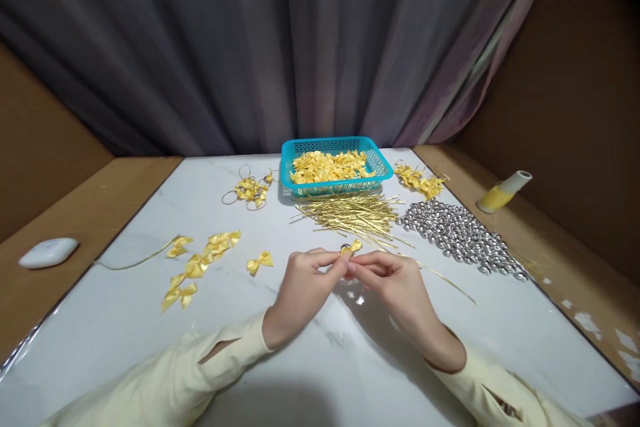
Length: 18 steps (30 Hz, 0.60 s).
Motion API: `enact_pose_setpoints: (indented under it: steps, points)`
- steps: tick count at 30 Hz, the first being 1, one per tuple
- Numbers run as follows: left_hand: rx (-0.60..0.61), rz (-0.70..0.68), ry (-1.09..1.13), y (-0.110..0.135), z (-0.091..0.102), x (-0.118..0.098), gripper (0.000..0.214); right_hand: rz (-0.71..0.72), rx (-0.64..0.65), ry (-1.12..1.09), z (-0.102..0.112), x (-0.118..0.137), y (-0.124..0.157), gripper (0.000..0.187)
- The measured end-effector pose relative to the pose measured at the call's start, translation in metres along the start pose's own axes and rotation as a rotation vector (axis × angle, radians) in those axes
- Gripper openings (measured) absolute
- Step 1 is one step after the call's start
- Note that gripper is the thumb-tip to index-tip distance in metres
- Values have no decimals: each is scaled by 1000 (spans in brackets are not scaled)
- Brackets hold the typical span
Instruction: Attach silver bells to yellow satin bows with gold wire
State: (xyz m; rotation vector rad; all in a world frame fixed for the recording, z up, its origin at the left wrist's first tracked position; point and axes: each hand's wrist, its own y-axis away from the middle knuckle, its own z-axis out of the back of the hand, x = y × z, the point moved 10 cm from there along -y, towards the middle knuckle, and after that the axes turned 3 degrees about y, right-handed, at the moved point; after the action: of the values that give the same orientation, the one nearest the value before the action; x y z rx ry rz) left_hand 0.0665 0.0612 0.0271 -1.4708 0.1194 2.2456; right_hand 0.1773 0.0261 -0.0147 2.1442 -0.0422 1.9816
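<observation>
Two hands meet mid-desk: left hand (pixel 305 283) and right hand (pixel 397 283) both pinch the small yellow satin ribbon bow (pixel 351 247) between fingertips, just above the white desk (pixel 150 320), bow wings lying left-right, thin gold wire (pixel 445 282) trailing rightward.

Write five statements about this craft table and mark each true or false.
1. The left hand and the right hand both pinch one yellow bow. True.
2. The blue basket holds silver beads. False: it holds yellow bows; the beads lie loose on the table, to its right.
3. Gold wires lie piled in front of the basket. True.
4. The white device sits in the basket. False: it rests on the wooden ledge, far left.
5. Loose bows lie left of the hands. True.
</observation>
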Motion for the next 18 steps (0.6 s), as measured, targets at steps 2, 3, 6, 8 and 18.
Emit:
enact_pose_setpoints:
  steps: [2,3,6,8,18]
  points:
    - [2,3,0,0,-1,2,26,-12,-3,5,1,-2,-1,19]
    - [4,5,1,0,-2,2,26,-17,-4,8,2,-4,-2,18]
    - [9,6,9,-1,-4,3,26,-28,-5,10,4,-6,-5,18]
    - [8,10,19,0,-5,4,25,-29,-13,9,6,-7,-6,19]
    - [25,-26,32,3,-11,5,25,15,-45,38,9,-4,-8,18]
